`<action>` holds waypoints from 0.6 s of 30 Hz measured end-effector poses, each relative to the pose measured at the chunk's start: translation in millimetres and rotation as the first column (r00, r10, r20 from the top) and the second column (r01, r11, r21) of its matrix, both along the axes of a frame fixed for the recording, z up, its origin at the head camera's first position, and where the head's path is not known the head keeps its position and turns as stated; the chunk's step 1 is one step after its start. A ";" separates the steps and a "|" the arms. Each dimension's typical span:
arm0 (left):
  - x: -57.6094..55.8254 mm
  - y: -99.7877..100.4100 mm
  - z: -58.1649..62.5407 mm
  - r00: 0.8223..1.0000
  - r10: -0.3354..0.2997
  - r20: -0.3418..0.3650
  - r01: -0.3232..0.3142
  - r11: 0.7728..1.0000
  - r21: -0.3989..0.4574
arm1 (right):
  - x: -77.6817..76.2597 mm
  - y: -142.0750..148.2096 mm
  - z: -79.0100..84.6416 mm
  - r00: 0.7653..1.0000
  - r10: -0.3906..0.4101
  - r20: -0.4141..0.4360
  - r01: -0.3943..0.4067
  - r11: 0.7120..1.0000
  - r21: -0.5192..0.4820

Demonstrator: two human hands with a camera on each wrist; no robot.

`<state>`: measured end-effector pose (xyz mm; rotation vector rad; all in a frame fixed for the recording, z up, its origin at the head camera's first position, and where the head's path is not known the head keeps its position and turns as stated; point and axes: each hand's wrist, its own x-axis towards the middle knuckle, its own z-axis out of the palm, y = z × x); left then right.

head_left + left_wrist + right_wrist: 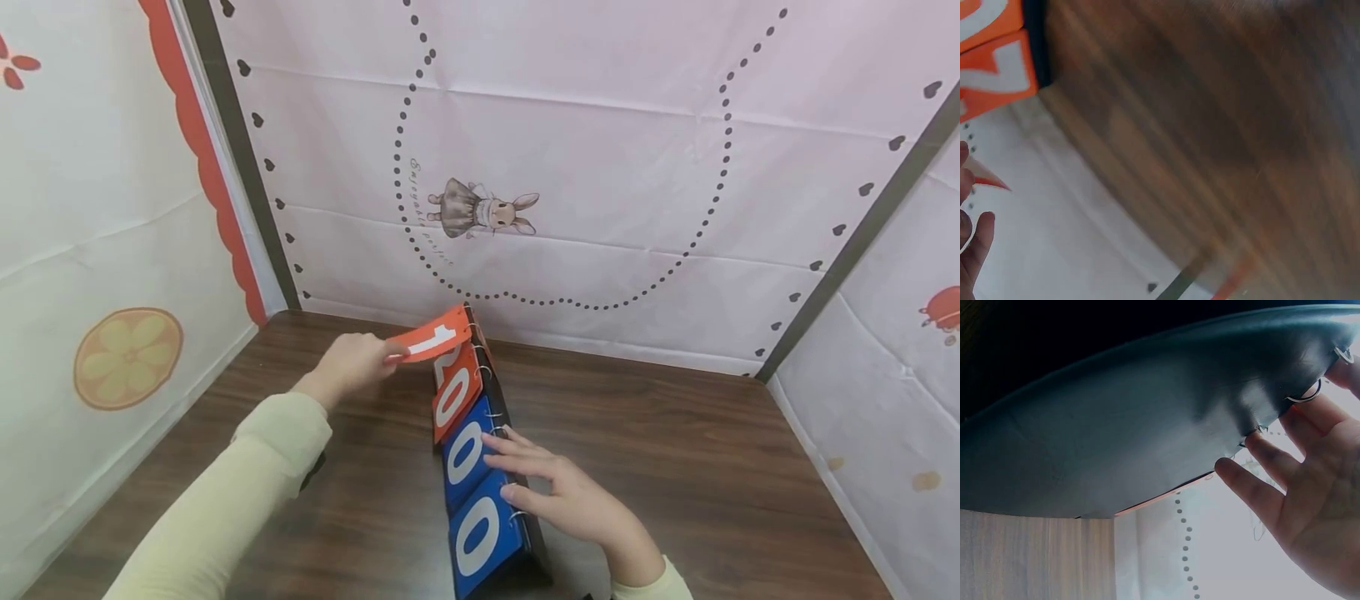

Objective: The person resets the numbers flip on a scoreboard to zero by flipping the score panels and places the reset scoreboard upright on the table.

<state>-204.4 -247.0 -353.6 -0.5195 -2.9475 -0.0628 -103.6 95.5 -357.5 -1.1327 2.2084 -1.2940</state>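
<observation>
A flip scoreboard point(491, 400) with a black tent-shaped stand runs away from me along the table. Its blue cards point(477, 536) both read 0. The nearer red card point(455, 398) also shows 0. At the far end my left hand point(356, 364) pinches the free edge of a red card point(435, 336) marked 1 and holds it lifted, with a card reading 2 partly visible beneath. My right hand point(558, 487) rests on the scoreboard's top edge by the metal rings point(1307, 394), its fingers extended over the blue cards.
The scoreboard stands on a dark wood-grain table point(645, 433). Behind it hangs a pink-white cloth point(600, 183) with a printed rabbit. Cloth walls point(112, 208) also border the table on the left and right.
</observation>
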 end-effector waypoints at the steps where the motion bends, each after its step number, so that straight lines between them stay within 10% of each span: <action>1: -0.1 1.8 -6.8 1.000 0.001 0.014 -0.001 1.000 0.006 | 0.0 0.0 -0.4 1.000 -0.001 0.005 0.001 1.000 0.000; 12: -8.6 31.0 -51.5 0.960 0.090 0.266 -0.158 0.956 0.246 | 0.1 0.0 -1.9 1.000 0.001 0.011 -0.001 1.000 -0.017; 15: -16.6 39.9 -47.9 0.935 0.103 0.340 -0.257 0.857 0.448 | -0.1 0.0 -2.0 1.000 -0.003 0.005 0.003 1.000 -0.013; 18: -23.3 47.5 -43.9 0.890 0.047 0.454 -0.355 0.696 0.624 | -0.3 -0.5 -2.8 1.000 -0.007 -0.002 0.007 1.000 -0.014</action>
